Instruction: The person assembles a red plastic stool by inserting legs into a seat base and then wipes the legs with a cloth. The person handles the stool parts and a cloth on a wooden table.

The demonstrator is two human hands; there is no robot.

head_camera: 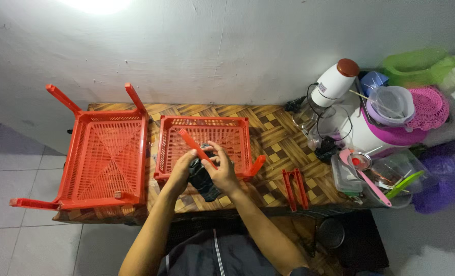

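Both hands, left [184, 171] and right [221, 171], pinch a leg [197, 145] wrapped in, seemingly, dark cloth [203, 180]; left tray [105, 158] has legs fitted, middle tray [204, 143] partly, two legs [295, 188] spare.

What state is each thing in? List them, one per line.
Left tray: upside down, three legs attached, sticking out.
Middle tray: flat on the table, one leg fitted at its right corner.
Red leg: held in both hands with a dark cloth.
Left hand: closed on the cloth.
Right hand: gripping the leg.
Spare legs: loose, lying side by side.
Blender: lying tilted among the clutter.
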